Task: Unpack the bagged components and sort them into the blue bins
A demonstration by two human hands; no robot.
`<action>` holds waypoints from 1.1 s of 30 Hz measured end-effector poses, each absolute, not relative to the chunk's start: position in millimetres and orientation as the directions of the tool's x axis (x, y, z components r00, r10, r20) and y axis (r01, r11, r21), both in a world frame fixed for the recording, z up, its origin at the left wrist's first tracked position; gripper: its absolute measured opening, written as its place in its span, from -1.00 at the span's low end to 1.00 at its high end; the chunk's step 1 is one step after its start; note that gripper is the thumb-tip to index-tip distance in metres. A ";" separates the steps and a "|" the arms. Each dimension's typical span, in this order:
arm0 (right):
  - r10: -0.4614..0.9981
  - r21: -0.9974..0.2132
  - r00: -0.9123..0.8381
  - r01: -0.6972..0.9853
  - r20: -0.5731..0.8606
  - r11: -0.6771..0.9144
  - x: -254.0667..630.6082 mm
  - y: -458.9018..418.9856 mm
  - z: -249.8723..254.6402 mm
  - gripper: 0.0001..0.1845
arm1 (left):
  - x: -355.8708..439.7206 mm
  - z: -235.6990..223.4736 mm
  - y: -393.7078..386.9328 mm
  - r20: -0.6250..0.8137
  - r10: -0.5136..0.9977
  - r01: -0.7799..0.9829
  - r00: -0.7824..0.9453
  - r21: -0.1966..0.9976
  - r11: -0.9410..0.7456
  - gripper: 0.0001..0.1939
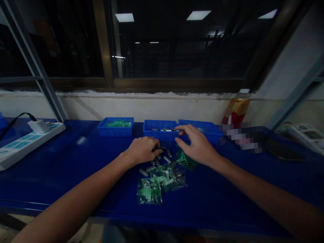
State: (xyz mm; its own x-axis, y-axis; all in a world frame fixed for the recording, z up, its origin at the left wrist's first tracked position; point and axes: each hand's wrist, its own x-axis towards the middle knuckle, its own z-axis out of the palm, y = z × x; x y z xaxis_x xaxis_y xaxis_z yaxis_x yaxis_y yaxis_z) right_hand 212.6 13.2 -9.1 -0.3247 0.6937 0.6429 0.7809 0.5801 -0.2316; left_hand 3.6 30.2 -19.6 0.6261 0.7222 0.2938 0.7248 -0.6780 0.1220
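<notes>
My left hand (145, 149) rests low over the blue table with its fingers curled down at a loose group of small metal pieces (167, 159). Its fingertips are partly hidden, so whatever they grip cannot be made out. My right hand (195, 143) hovers at the front of the middle blue bin (161, 135), thumb and forefinger apart. Shiny metal parts (167, 130) lie in that bin, close to the forefinger. Below the hands lie small clear-green plastic packets (148, 192) with pale slim parts inside; another green packet (186, 161) lies under the right hand.
A blue bin (117, 131) with green packets stands at back left, and another blue bin (210, 128) at right. A white power strip (26, 145) with a plugged-in adapter lies left. A red and yellow bag (236, 111) and a dark flat object (283, 150) are at right.
</notes>
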 end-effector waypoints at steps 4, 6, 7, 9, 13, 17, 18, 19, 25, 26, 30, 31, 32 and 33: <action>0.663 -0.176 -0.555 0.686 0.502 0.706 187.0 -15.8 -21.5 -0.67 | 2.3 -23.0 40.3 0.253 0.854 0.817 0.455 0.263 -0.513 -0.75; 0.658 -0.193 -0.585 0.660 0.475 0.726 181.3 -17.8 -27.2 -0.69 | -3.2 -22.4 49.2 0.172 0.898 0.824 0.406 0.357 -0.441 -0.80; 0.660 -0.209 -0.585 0.653 0.471 0.728 180.6 -16.7 -29.4 -0.71 | -6.4 -22.0 53.6 0.111 0.924 0.836 0.365 0.398 -0.378 -0.81; 0.669 -0.241 -0.577 0.645 0.468 0.725 182.2 -13.2 -32.0 -0.74 | -11.9 -21.8 60.4 0.022 0.950 0.850 0.313 0.441 -0.290 -0.81; 0.673 -0.287 -0.555 0.626 0.489 0.725 187.0 -10.2 -32.4 -0.76 | -14.3 -23.6 61.5 0.030 0.943 0.847 0.331 0.432 -0.311 -0.82; 0.667 -0.342 -0.509 0.592 0.544 0.730 187.1 -11.6 -31.9 -0.66 | -4.3 -19.7 45.4 0.336 0.828 0.768 0.449 0.328 -0.549 -0.78; 0.666 -0.348 -0.489 0.590 0.564 0.728 187.1 -11.2 -32.0 -0.64 | -0.7 -17.3 39.6 0.386 0.773 0.712 0.503 0.323 -0.624 -0.77; 0.663 -0.348 -0.469 0.593 0.584 0.726 187.3 -10.3 -32.2 -0.63 | 2.9 -14.7 33.7 0.437 0.719 0.663 0.541 0.305 -0.684 -0.79; 0.637 -0.309 -0.447 0.608 0.628 0.732 192.1 0.6 -34.7 -0.89 | 16.0 -10.6 14.2 0.495 0.595 0.545 0.633 0.262 -0.797 -0.90; 0.641 -0.310 -0.447 0.611 0.623 0.728 192.8 2.1 -35.3 -0.91 | 16.3 -12.0 14.8 0.492 0.599 0.537 0.632 0.279 -0.796 -0.90; 0.661 -0.317 -0.431 0.632 0.614 0.707 193.9 5.5 -37.5 -0.90 | 15.4 -15.8 19.9 0.506 0.603 0.523 0.617 0.310 -0.794 -0.93; 0.664 -0.316 -0.427 0.638 0.614 0.702 193.9 5.7 -37.8 -0.91 | 15.0 -15.7 20.6 0.512 0.602 0.525 0.613 0.305 -0.794 -0.93; 0.666 -0.313 -0.423 0.644 0.615 0.698 193.8 5.8 -38.0 -0.92 | 14.6 -15.5 20.8 0.518 0.598 0.526 0.612 0.298 -0.796 -0.92; 0.669 -0.312 -0.419 0.649 0.614 0.694 193.7 5.9 -38.2 -0.92 | 14.3 -15.2 20.7 0.521 0.594 0.526 0.613 0.292 -0.799 -0.90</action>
State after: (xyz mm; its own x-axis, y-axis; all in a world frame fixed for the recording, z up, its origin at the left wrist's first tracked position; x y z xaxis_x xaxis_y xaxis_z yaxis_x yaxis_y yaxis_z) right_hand 193.7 5.9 -38.2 -0.4193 0.6687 0.6140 0.6495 0.6935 -0.3118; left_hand 14.3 20.7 -15.2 0.6131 0.5937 0.5212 0.5258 -0.7990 0.2917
